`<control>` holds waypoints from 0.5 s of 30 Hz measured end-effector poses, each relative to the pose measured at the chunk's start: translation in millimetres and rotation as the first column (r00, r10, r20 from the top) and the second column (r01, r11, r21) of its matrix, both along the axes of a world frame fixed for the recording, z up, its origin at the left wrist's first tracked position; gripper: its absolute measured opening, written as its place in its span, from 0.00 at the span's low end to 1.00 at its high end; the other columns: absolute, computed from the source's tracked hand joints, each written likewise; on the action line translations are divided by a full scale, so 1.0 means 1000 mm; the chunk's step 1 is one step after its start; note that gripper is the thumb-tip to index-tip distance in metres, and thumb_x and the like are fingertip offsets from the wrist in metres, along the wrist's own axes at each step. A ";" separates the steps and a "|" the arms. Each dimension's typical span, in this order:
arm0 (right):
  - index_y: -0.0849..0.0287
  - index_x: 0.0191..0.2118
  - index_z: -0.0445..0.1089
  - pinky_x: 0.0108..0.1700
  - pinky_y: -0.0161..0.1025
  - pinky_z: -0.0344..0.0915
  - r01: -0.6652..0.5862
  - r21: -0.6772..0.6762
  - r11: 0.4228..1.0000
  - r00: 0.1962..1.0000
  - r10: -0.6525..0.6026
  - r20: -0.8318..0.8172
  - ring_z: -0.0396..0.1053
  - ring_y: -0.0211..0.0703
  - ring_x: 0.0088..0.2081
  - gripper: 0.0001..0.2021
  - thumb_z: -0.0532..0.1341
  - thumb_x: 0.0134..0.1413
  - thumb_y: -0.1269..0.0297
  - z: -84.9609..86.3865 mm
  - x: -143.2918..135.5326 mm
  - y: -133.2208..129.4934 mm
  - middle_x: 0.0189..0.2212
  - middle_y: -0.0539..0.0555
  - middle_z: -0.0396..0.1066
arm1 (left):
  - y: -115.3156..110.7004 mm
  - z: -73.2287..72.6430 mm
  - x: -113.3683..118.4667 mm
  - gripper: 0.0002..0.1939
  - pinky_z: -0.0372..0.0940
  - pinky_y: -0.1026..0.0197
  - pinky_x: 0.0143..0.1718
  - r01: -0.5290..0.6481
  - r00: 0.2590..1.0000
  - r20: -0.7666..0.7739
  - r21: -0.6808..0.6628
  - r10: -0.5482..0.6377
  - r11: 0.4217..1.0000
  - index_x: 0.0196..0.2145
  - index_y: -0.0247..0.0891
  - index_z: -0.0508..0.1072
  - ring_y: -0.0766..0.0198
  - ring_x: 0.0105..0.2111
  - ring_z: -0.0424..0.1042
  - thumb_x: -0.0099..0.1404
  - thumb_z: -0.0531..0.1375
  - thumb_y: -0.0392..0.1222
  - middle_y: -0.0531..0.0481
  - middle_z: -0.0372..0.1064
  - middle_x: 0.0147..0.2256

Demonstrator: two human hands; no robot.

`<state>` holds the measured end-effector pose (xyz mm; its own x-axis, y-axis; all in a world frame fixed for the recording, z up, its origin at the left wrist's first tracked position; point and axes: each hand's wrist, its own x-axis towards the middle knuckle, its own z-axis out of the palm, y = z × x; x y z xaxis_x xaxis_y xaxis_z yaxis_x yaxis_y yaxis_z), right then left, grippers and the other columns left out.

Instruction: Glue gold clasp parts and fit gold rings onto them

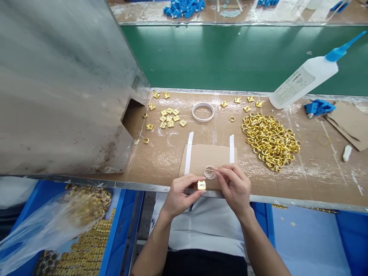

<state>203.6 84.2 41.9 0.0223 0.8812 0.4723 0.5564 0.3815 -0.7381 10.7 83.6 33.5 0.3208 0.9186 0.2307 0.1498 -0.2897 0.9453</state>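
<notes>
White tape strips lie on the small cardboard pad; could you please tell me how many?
2: the left strip and the right strip, near opposite sides of the cardboard pad; none seems hidden.

Big sheet-metal housing (63,88) on my left, brownish stains near its base. Green belt (218,57) runs across in front of me. Beyond it, I see a heap of blue plastic parts (184,8) on the far bench (140,13). Right side of my bench: white squeeze bottle (306,80) with blue nozzle and printed label, blue plastic clips (319,107) near it, torn cardboard scraps (349,122) just beside those, rubber band (324,140) and white lump (347,153) nearer me. Blue bins (115,234) below bench level, both sides of me.
</notes>
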 end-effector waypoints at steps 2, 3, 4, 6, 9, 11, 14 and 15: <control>0.55 0.38 0.76 0.28 0.34 0.67 0.014 -0.016 1.000 0.999 -0.015 -0.040 0.70 0.39 0.28 0.06 0.62 0.64 0.71 0.001 0.001 0.000 0.31 0.51 0.73 | 0.000 0.000 0.002 0.11 0.66 0.66 0.30 -0.006 1.000 -0.016 0.003 0.006 1.000 0.45 0.36 0.79 0.66 0.28 0.70 0.65 0.66 0.36 0.48 0.75 0.31; 0.55 0.38 0.76 0.28 0.35 0.67 0.026 -0.018 1.000 0.998 -0.027 -0.059 0.70 0.39 0.28 0.06 0.62 0.64 0.71 0.001 0.001 0.000 0.31 0.51 0.73 | 0.000 0.001 0.003 0.11 0.66 0.67 0.29 -0.007 1.000 -0.024 0.005 0.007 1.000 0.45 0.36 0.79 0.66 0.27 0.70 0.65 0.66 0.35 0.49 0.74 0.30; 0.55 0.37 0.76 0.28 0.35 0.67 0.037 -0.019 0.999 0.996 -0.039 -0.076 0.70 0.39 0.28 0.06 0.62 0.64 0.71 0.002 0.001 0.000 0.30 0.51 0.73 | 0.000 0.001 0.004 0.10 0.65 0.67 0.28 -0.010 0.999 -0.032 0.010 0.010 1.000 0.45 0.36 0.79 0.67 0.26 0.69 0.65 0.66 0.35 0.50 0.73 0.29; 0.55 0.37 0.75 0.28 0.35 0.66 0.054 -0.025 0.998 0.993 -0.056 -0.103 0.70 0.40 0.29 0.06 0.62 0.64 0.71 0.002 0.002 0.001 0.30 0.51 0.74 | 0.000 0.001 0.005 0.10 0.65 0.67 0.27 -0.015 0.999 -0.045 0.029 0.016 0.999 0.45 0.36 0.79 0.68 0.25 0.67 0.65 0.66 0.34 0.51 0.72 0.28; 0.55 0.36 0.76 0.28 0.35 0.66 0.055 -0.047 0.997 0.990 -0.061 -0.126 0.71 0.40 0.29 0.06 0.62 0.64 0.70 0.002 0.002 0.002 0.29 0.51 0.74 | 0.000 0.001 0.006 0.10 0.64 0.68 0.27 -0.018 0.998 -0.056 0.054 0.021 0.998 0.45 0.36 0.78 0.69 0.24 0.66 0.65 0.66 0.35 0.52 0.71 0.28; 0.56 0.36 0.76 0.28 0.35 0.66 0.056 -0.061 0.997 0.988 -0.064 -0.137 0.71 0.40 0.29 0.06 0.62 0.64 0.69 0.002 0.002 0.002 0.29 0.51 0.74 | -0.001 0.001 0.007 0.09 0.64 0.68 0.26 -0.017 0.998 -0.065 0.052 0.021 0.998 0.44 0.36 0.78 0.69 0.24 0.66 0.65 0.65 0.36 0.52 0.71 0.27; 0.56 0.35 0.76 0.28 0.36 0.66 0.066 -0.081 0.995 0.984 -0.078 -0.157 0.71 0.41 0.29 0.06 0.62 0.64 0.68 0.001 0.003 0.002 0.28 0.52 0.74 | -0.001 0.002 0.007 0.09 0.64 0.67 0.25 -0.021 0.995 -0.095 0.032 0.024 0.999 0.44 0.36 0.78 0.69 0.23 0.65 0.66 0.65 0.37 0.52 0.71 0.28; 0.56 0.35 0.76 0.28 0.36 0.66 0.070 -0.089 0.994 0.983 -0.084 -0.165 0.71 0.41 0.29 0.07 0.62 0.65 0.67 0.001 0.004 0.001 0.28 0.52 0.74 | -0.001 0.002 0.007 0.09 0.64 0.67 0.25 -0.026 0.994 -0.104 0.026 0.029 0.999 0.44 0.36 0.78 0.69 0.23 0.65 0.66 0.65 0.37 0.51 0.72 0.28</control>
<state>207.2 85.2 42.9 0.1642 0.9094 0.3820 0.4473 0.2766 -0.8506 17.9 82.3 35.8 0.3192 0.9219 0.2197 0.2555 -0.3069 0.9168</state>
